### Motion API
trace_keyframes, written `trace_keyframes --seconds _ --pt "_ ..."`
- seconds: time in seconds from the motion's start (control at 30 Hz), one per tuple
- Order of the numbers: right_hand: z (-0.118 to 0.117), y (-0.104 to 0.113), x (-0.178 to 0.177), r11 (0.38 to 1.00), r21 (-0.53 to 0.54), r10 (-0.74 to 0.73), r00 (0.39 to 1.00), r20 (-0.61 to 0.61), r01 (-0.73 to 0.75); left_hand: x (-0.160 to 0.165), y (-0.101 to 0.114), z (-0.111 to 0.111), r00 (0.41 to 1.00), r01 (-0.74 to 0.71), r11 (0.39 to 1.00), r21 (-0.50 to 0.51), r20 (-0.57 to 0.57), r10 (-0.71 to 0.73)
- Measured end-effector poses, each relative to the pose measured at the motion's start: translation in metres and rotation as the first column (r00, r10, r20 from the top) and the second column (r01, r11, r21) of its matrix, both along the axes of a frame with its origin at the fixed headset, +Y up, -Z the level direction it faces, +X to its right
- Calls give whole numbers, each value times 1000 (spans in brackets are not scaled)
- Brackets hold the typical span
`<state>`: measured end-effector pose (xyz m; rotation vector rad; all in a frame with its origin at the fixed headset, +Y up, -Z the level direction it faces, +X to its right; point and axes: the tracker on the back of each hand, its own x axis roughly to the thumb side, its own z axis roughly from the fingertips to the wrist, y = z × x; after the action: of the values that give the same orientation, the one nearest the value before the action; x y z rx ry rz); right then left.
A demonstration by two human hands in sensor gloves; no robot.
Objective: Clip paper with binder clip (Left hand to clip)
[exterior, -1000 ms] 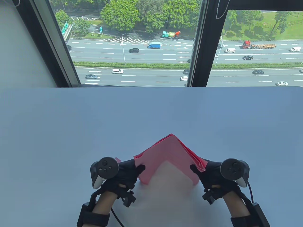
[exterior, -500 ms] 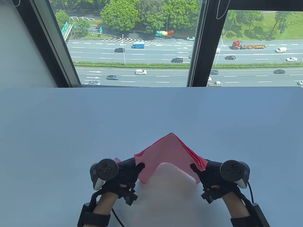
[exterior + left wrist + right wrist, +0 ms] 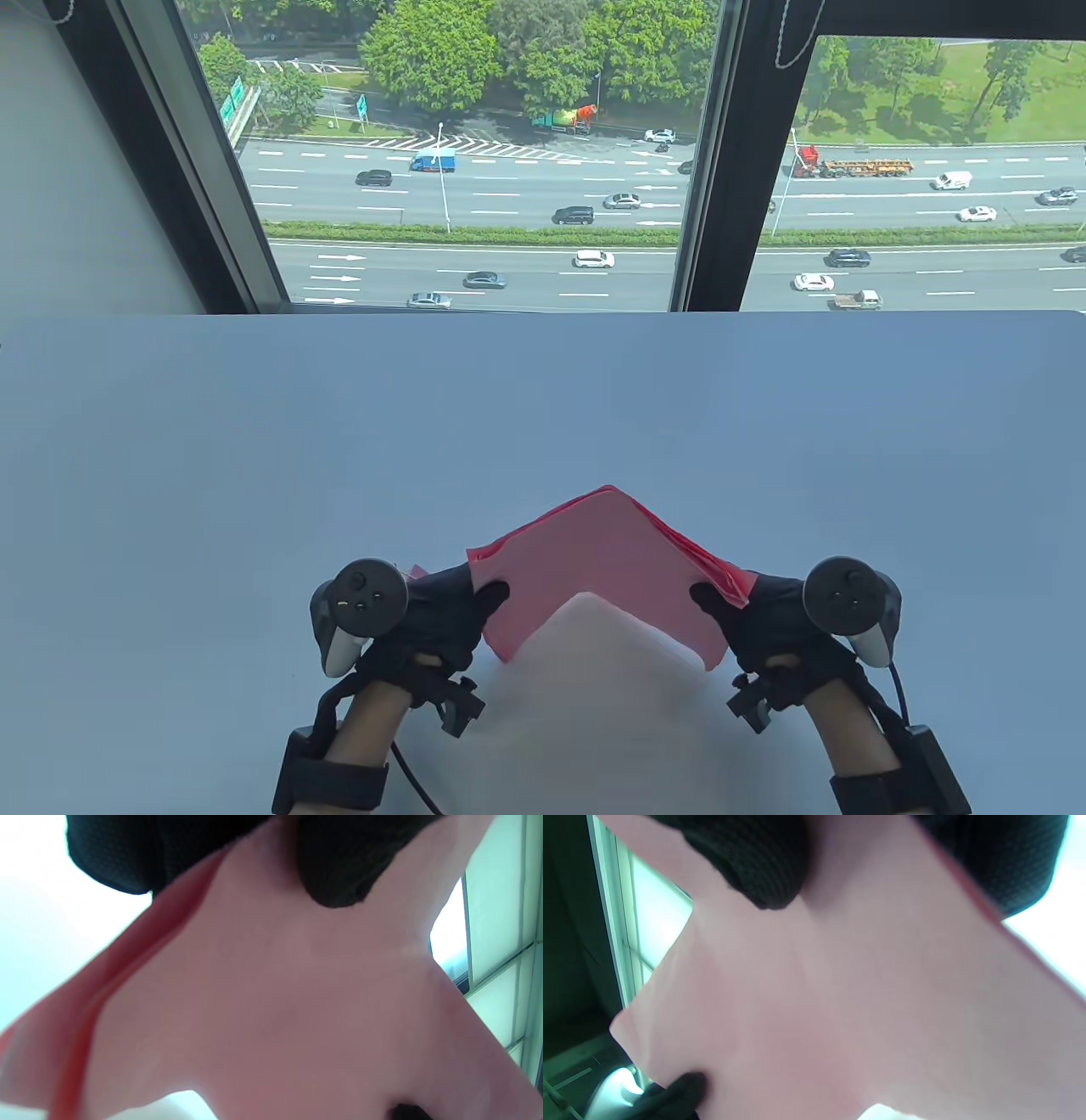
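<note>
I see my left hand [image 3: 441, 615] pinching the left edge of the pink paper stack [image 3: 607, 569], thumb on top, and my right hand [image 3: 768, 624] pinching the right edge the same way. Both forearms come in low from the near edge, palms turned inward. The stack arches above the white table [image 3: 254, 441], its far corner raised.

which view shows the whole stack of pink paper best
The table view: the pink paper stack shows whole, arched between the left hand and right hand. Both wrist views show only a blurred close-up of its surface under the fingers.
</note>
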<state>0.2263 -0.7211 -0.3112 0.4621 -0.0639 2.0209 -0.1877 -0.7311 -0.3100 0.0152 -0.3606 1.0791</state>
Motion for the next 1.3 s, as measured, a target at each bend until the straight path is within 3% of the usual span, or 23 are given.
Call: trace_keyframes --seconds 0.2,0.4,0.53,0.8,1.07,1.3 --pt "-5 -1 9 985 -129 -127 989 -80 117 -10 4 -2 991 -125 991 -54 39 127" --pt "-7 -4 12 975 -193 -136 984 -116 112 -11 -4 -5 982 -101 973 -208 134 130" --pt "-8 -5 13 977 -196 -99 991 -95 79 -10 -6 -7 980 -44 973 -228 181 87" --pt "-7 -6 21 986 -143 -72 996 61 80 -20 -3 -6 986 -161 970 -183 23 168" --pt "-5 -6 28 989 -85 -103 975 197 122 -28 -4 -5 939 -342 928 -146 -87 333" --pt "-5 -14 19 969 -160 -164 973 162 190 -22 -4 -3 888 -459 878 -132 -72 453"
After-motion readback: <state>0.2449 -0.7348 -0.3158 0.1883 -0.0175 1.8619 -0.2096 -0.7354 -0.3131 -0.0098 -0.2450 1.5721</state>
